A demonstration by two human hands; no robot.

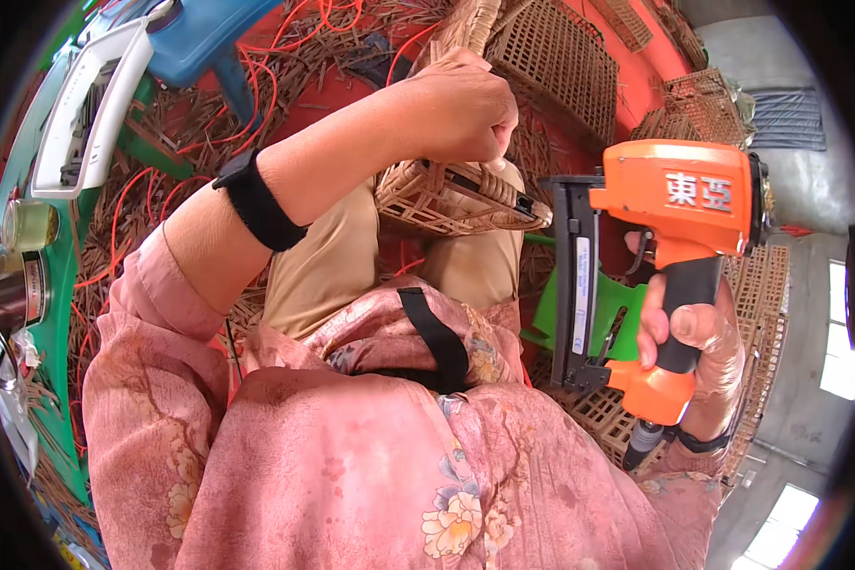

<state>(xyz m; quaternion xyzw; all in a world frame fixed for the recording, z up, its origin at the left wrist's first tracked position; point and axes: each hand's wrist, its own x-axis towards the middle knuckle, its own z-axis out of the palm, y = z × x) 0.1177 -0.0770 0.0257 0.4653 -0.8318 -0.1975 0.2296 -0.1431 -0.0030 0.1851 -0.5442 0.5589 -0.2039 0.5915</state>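
My left hand (465,104) grips the rim of a small woven wicker basket (427,195) that rests tilted on my knees. A black band sits on that wrist. My right hand (698,337) is closed around the black handle of an orange pneumatic nail gun (679,204), held upright to the right of the basket. The gun's black magazine (570,275) points down, a short gap away from the basket's edge. An air fitting sticks out below the handle.
More woven lattice baskets (556,57) are stacked ahead and to the right (760,294). Loose wicker strips and orange cord (152,190) cover the red floor. A blue plastic stool (204,38), a white tray (90,104) and a green bench edge (57,313) lie left.
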